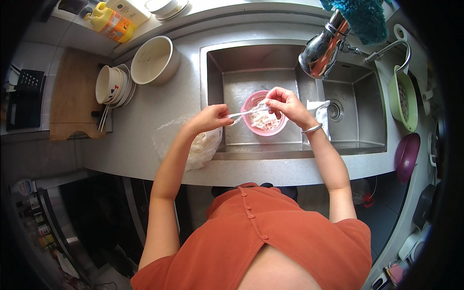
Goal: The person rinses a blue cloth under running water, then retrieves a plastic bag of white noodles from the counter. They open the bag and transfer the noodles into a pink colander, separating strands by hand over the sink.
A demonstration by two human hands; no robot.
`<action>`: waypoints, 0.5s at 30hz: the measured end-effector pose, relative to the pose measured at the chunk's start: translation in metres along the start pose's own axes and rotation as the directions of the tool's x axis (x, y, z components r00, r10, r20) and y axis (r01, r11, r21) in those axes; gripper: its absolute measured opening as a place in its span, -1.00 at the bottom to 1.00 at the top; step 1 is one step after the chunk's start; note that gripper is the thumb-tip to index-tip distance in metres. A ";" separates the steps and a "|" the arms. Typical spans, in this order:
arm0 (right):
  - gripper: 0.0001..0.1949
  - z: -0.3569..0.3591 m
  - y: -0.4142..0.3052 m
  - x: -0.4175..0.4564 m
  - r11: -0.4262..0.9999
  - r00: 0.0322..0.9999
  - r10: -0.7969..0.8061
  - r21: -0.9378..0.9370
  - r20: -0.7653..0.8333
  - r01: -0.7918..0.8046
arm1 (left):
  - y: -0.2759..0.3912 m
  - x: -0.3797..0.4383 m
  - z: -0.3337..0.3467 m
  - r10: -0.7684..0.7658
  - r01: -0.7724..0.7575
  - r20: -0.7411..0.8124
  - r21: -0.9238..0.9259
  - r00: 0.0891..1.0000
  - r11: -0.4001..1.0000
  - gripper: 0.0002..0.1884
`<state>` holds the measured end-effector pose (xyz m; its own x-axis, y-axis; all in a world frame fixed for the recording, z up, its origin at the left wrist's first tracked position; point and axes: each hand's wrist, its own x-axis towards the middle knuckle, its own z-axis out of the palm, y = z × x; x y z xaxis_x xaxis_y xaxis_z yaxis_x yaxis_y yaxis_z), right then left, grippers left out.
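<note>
Between my two hands a pale, thin strip of food is stretched above a pink plastic colander. My left hand (216,117) pinches its left end near the sink's left edge, and my right hand (284,105) grips the other end over the colander's right side. Inside the pink colander (247,125), which stands in the large basin of the steel sink (290,139), lie more whitish strips (264,119). A clear plastic bag (204,148) with pale pieces in it rests on the counter, beside my left forearm and against the sink's rim.
A large cream bowl (154,61), stacked bowls (108,85) and a wooden cutting board (70,94) are at left. A chrome faucet (315,54) overhangs the sink divider, where a white cloth or sheet (322,114) lies. To the right are a green basin (406,101) and a purple bowl (407,156).
</note>
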<state>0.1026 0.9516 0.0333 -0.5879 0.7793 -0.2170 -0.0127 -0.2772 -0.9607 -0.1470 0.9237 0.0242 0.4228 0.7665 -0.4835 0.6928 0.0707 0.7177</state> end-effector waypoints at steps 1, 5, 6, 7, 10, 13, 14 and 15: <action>-0.89 0.007 -0.010 -0.003 1.000 1.000 -0.019 0.018 -0.008 0.019 | -0.001 0.000 0.002 0.025 -0.029 -0.027 -0.131 0.999 0.991 -0.82; -0.87 0.022 -0.046 -0.013 0.980 0.987 -0.155 0.121 -0.033 0.158 | 0.016 -0.006 0.002 0.123 -0.156 -0.098 -0.518 0.988 0.841 -0.82; -0.88 0.027 -0.055 -0.015 0.957 0.975 -0.213 0.187 -0.055 0.220 | 0.030 -0.012 0.000 0.158 -0.202 -0.126 -0.586 0.979 0.785 -0.83; -0.88 0.032 -0.062 -0.016 0.938 0.961 -0.263 0.213 -0.085 0.275 | 0.043 -0.018 -0.002 0.188 -0.244 -0.156 -0.649 0.970 0.720 -0.83; -0.86 0.046 -0.092 -0.017 0.848 0.920 -0.384 0.361 -0.084 0.387 | 0.068 -0.031 -0.008 0.271 -0.334 -0.197 -0.615 0.942 0.714 -0.76; -0.86 0.054 -0.120 -0.017 0.773 0.874 -0.486 0.466 -0.005 0.432 | 0.076 -0.031 -0.009 0.343 -0.401 -0.229 -0.297 0.911 0.867 -0.62; -0.86 0.055 -0.127 -0.017 0.771 0.863 -0.504 0.460 0.020 0.440 | 0.076 -0.030 -0.011 0.362 -0.404 -0.222 -0.193 0.905 0.894 -0.60; -0.85 0.056 -0.134 -0.017 0.770 0.852 -0.522 0.455 0.043 0.448 | 0.076 -0.029 -0.012 0.379 -0.404 -0.212 -0.087 0.901 0.911 -0.58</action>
<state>0.0691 0.9444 0.1750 -0.5294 0.7843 0.3236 -0.6409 -0.1197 -0.7582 -0.1138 0.9145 0.0990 0.5193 0.8527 -0.0572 0.4093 -0.1894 0.8925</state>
